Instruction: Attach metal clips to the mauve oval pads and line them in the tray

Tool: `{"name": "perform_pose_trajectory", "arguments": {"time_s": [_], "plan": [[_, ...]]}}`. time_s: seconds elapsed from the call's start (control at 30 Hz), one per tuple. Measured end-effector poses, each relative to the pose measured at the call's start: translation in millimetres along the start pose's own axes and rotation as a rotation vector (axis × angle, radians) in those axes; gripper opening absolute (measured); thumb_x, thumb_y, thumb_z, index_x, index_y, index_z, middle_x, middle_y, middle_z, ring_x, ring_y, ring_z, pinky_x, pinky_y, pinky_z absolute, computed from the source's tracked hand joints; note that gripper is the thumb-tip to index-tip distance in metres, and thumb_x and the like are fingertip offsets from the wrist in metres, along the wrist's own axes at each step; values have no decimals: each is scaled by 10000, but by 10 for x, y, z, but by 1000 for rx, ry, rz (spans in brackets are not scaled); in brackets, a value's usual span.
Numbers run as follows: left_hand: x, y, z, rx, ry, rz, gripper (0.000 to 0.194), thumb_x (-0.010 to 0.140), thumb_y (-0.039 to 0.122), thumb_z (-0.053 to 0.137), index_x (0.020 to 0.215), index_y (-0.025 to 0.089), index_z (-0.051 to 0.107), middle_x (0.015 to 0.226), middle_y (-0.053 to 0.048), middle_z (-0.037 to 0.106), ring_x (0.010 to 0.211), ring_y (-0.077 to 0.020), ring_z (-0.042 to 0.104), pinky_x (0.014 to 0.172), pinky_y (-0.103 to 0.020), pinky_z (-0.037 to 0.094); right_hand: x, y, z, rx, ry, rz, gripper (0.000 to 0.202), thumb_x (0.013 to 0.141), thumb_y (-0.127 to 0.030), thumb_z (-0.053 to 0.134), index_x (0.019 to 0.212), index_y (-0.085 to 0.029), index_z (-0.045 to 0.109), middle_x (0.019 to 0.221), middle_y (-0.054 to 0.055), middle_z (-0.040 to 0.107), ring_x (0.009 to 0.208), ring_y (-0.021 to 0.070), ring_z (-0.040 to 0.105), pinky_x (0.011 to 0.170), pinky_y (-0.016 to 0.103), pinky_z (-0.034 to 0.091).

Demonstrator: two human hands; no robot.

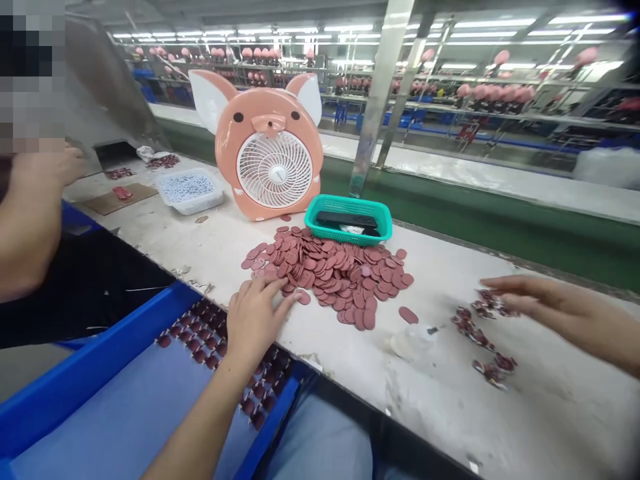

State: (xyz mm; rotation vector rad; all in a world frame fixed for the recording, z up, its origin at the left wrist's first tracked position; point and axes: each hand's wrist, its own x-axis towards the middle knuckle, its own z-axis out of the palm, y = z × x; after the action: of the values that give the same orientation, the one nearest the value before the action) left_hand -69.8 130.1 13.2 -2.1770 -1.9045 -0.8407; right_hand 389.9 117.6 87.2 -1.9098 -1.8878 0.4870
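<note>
A pile of dark red oval discs lies on the white worktable. At the pile's near left edge, my left hand rests with fingers apart, its fingertips on the discs and the thumb by a single one. On the right, my right hand reaches in with fingers stretched out, just over several small dark red and white pieces, slightly blurred. Whether its fingertips touch them I cannot tell. Similar dark red pieces with pale ends stand in rows in a blue tray below my left hand.
Behind the pile stand a pig-shaped fan and a green basket with a black object inside. A white tub of small bits is farther left. A small translucent object lies before my right hand. Another person's arm is at the left.
</note>
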Motion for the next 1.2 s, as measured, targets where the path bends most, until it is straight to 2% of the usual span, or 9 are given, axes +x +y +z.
{"name": "perform_pose_trajectory", "arguments": {"time_s": [0.1, 0.17, 0.27, 0.5, 0.63, 0.8, 0.9, 1.03, 1.2], "plan": [[-39, 29, -16, 6, -20, 20, 287, 927, 437, 603, 1040, 243, 783, 997, -79, 759, 907, -312, 663, 744, -408, 489, -482, -479, 394, 240, -242, -49, 598, 854, -588, 681, 1318, -212, 662, 1258, 200, 685, 1050, 299, 693, 827, 405, 557], [-93, 49, -37, -10, -17, 48, 270, 934, 407, 596, 1031, 248, 791, 971, -73, 761, 887, -300, 663, 734, -398, 477, -685, -686, 712, 278, -110, -81, 633, 747, -548, 788, 1273, -216, 666, 1136, 159, 720, 904, 287, 688, 749, 426, 570], [-164, 104, -55, -59, 21, 90, 253, 942, 358, 588, 1041, 254, 796, 960, -71, 769, 887, -298, 658, 731, -397, 465, -777, -859, 1075, 347, 6, -83, 355, 770, -481, 764, 991, -211, 705, 902, 78, 703, 755, 237, 617, 703, 399, 528], [-383, 295, -101, -385, 322, 177, 209, 960, 287, 574, 969, 257, 780, 952, -71, 766, 918, -260, 680, 858, -419, 515, -778, -1108, 1284, 657, 95, -47, 388, 856, -555, 613, 1019, -205, 580, 1021, 91, 656, 955, 260, 612, 849, 410, 511], [-785, 502, -201, -604, 408, 261, 169, 947, 277, 597, 967, 303, 762, 870, -32, 700, 817, -206, 673, 724, -343, 575, -1089, -1410, 1475, 952, -89, 0, 441, 892, -644, 439, 985, -213, 460, 692, -11, 585, 516, 151, 543, 457, 282, 495], [-1278, 720, -256, -919, 242, 353, 265, 937, 253, 622, 1153, 349, 743, 877, -34, 696, 781, -200, 661, 709, -339, 578, -1486, -1723, 1707, 1397, -405, 200, 539, 736, -565, 772, 996, -213, 459, 641, -48, 562, 471, 79, 454, 330, 130, 304], [-1463, 832, -261, -1077, 148, 125, 290, 880, 390, 700, 1165, 361, 745, 921, -48, 756, 839, -222, 690, 763, -343, 582, -1598, -1799, 1750, 1601, -362, 299, 549, 717, -463, 842, 1013, -227, 444, 679, -44, 612, 464, 51, 440, 359, 108, 290], [-1596, 1004, -284, -1373, -5, -359, 310, 735, 430, 834, 1033, 348, 801, 944, -52, 791, 879, -226, 715, 796, -312, 584, -1654, -1863, 1783, 1577, -245, 374, 509, 746, -443, 833, 1005, -220, 455, 686, -68, 583, 436, 21, 436, 405, 113, 329], [-1588, 1068, -357, -1698, -120, -828, 308, 675, 424, 886, 933, 272, 814, 943, -56, 801, 815, -183, 719, 735, -250, 580, -1718, -1734, 1711, 1390, -234, 343, 652, 789, -676, 682, 1188, -263, 373, 666, -61, 590, 475, 100, 501, 381, 160, 399]]}}
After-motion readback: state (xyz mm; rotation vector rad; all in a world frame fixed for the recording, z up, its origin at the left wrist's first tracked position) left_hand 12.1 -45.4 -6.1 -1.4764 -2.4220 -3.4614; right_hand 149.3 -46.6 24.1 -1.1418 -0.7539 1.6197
